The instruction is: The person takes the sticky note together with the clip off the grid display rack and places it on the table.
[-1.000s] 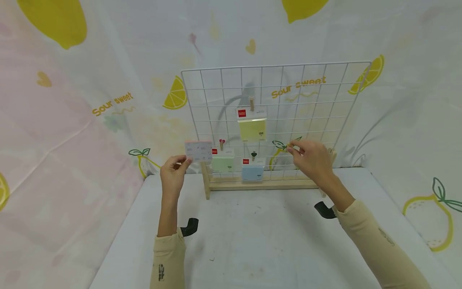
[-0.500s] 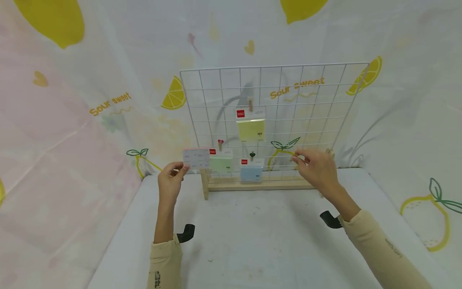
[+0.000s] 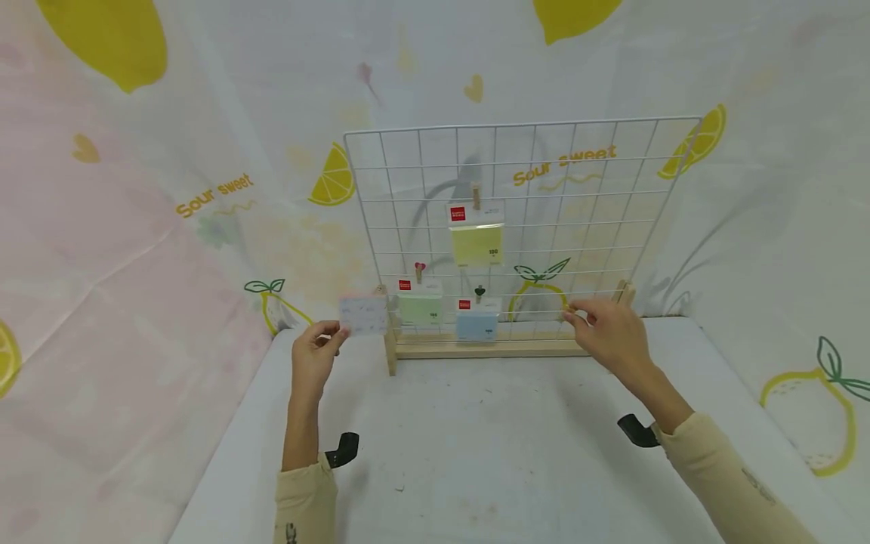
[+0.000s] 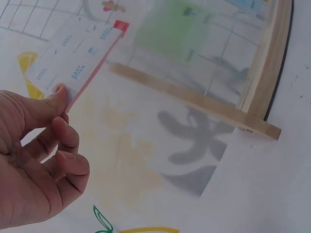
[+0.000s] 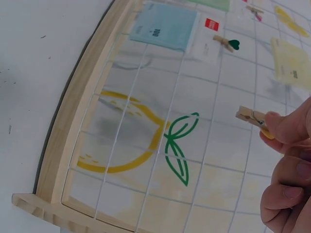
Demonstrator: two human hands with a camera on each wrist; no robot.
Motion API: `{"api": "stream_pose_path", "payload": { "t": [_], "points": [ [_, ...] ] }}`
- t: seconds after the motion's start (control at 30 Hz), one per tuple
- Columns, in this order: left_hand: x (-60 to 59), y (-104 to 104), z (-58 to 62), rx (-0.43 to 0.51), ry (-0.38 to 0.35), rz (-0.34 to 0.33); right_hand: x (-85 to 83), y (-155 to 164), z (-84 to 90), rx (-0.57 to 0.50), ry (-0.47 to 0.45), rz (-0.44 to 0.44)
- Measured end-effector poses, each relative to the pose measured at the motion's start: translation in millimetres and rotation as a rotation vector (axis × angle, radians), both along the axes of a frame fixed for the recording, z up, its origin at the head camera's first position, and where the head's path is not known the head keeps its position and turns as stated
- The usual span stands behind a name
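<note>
My left hand (image 3: 314,357) pinches a pink-edged pack of sticky notes (image 3: 363,314) by its lower corner, holding it up just off the left end of the wire grid (image 3: 591,189), above the surface (image 3: 476,453). My right hand (image 3: 612,336) pinches a small wooden clothespin (image 5: 251,116) in front of the grid's lower right part. Green (image 3: 420,306), blue (image 3: 476,323) and yellow (image 3: 477,243) packs hang clipped on the grid, which stands in a wooden base (image 3: 476,349) along the surface's far edge.

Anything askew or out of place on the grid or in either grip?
Nothing stands out. Three note packs hang straight on the wire grid: yellow pack, green pack, blue pack. The left hand pinches a pink-edged pack; the right hand pinches a wooden clothespin.
</note>
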State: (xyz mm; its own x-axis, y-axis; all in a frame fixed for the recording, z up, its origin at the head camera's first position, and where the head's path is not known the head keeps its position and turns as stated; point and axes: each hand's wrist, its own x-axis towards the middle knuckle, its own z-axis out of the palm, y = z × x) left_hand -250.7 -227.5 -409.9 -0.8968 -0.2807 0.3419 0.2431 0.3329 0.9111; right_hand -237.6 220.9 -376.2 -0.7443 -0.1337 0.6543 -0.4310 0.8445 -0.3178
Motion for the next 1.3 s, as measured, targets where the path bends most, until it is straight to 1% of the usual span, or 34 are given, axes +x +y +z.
{"api": "stream_pose_path", "payload": {
  "t": [0.2,0.37,0.53,0.73,0.87,1.07,1.13,1.3],
  "points": [
    [3.5,-6.4,-7.0,-0.030,-0.060,-0.003,4.9,3.8,-4.7,-0.016,-0.018,-0.012],
    [5.7,-11.3,-13.6,-0.046,-0.098,-0.014,7.7,9.0,-8.7,0.000,-0.027,-0.026],
    [7.1,-15.8,-19.6,-0.055,-0.132,-0.034,10.9,16.4,-13.9,-0.001,-0.044,-0.033],
    [7.1,-20.6,-25.9,-0.056,-0.182,-0.037,14.0,22.6,-20.7,-0.012,-0.057,-0.042],
    [7.6,-23.1,-31.6,-0.060,-0.204,-0.034,15.7,26.2,-27.2,-0.028,-0.093,-0.065],
    [8.3,-24.9,-39.9,-0.063,-0.281,-0.047,18.0,33.8,-40.0,-0.034,-0.159,-0.103],
    [7.5,-25.2,-43.0,-0.056,-0.293,-0.051,18.8,36.5,-43.4,-0.043,-0.179,-0.118],
    [6.2,-26.6,-50.7,-0.059,-0.296,-0.057,20.1,40.9,-49.8,-0.059,-0.207,-0.140]
  ]
}}
